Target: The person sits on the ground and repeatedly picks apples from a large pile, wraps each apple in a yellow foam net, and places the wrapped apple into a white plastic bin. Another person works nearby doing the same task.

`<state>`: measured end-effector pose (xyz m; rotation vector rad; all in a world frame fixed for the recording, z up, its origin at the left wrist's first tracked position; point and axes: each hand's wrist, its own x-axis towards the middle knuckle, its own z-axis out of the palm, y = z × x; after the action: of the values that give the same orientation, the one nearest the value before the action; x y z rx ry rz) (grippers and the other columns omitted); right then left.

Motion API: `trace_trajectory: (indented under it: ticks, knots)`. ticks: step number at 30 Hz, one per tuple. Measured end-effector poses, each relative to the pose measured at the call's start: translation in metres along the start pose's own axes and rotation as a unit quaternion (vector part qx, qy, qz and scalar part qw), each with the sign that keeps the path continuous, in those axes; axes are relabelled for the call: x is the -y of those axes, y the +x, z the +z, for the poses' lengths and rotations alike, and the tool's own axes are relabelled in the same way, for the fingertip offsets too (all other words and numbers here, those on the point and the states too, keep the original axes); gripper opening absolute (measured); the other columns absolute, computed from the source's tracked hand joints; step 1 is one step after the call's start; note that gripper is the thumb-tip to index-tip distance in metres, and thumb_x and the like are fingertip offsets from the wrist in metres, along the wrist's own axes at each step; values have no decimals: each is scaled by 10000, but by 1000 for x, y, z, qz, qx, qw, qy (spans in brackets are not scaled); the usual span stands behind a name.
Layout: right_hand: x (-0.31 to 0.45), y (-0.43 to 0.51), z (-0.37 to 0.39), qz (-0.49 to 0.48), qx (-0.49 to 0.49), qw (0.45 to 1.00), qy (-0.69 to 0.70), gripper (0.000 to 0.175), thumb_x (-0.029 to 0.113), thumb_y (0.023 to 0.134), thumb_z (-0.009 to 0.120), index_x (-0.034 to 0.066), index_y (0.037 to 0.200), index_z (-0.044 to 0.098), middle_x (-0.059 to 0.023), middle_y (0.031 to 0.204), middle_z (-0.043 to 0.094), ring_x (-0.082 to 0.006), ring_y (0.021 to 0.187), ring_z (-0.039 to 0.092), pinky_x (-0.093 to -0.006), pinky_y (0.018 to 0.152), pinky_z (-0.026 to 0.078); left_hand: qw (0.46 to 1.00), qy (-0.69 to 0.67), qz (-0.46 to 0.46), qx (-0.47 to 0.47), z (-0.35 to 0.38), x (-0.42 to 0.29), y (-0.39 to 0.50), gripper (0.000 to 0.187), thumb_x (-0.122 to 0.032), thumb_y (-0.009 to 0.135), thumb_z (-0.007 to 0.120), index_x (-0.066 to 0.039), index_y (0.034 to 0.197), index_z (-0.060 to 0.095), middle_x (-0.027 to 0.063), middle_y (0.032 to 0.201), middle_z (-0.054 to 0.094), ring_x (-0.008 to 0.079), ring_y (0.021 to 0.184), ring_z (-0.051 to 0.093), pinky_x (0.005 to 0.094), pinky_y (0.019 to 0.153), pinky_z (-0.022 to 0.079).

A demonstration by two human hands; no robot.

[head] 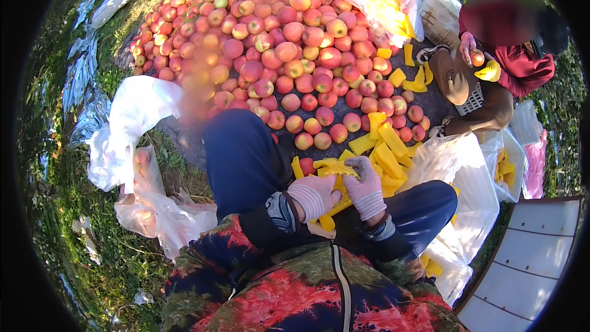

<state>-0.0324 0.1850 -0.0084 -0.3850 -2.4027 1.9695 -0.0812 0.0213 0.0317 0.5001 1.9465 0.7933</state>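
My left hand (315, 196) and my right hand (365, 188), both in pink-and-white striped knit gloves, meet above my lap. Between them they grip a yellow foam net sleeve (335, 167), right fingers on its right end. Whether anything is inside the sleeve, I cannot tell. Just beyond lies a red apple (306, 166), partly covered by the yellow foam. More flattened foam sleeves (387, 159) are piled against my right hand's far side. A large heap of red and yellow apples (295, 55) spreads over a dark ground sheet (184, 147) in front of me.
At the right, a co-worker (502, 64) sits with an apple (477, 58) and foam sleeve (488, 71). Clear plastic bags (461, 170) stand beside my right knee. White plastic (138, 115) and a bag holding fruit (145, 193) lie left. A pale panelled surface (530, 258) is lower right.
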Motion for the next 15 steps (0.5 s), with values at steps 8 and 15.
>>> trace_trajectory:
  ticks: [8, 15]
  knots:
    - [70, 23, 45, -245, 32, 957, -151, 211, 17, 825, 700, 18, 999, 580, -128, 777, 656, -212, 689, 679, -293, 631, 521, 641, -735, 171, -141, -74, 12, 14, 302, -137, 921, 607, 42, 1163, 586, 120, 1024, 672, 192, 874, 687, 293, 747, 572]
    - [32, 126, 93, -55, 122, 977, 164, 287, 22, 893, 650, 27, 1151, 524, -25, 944, 587, -81, 817, 566, -239, 734, 488, 610, -648, 299, -345, -168, 31, -10, 479, -141, 902, 622, 10, 1332, 475, 144, 1172, 648, 245, 1023, 672, 363, 909, 549]
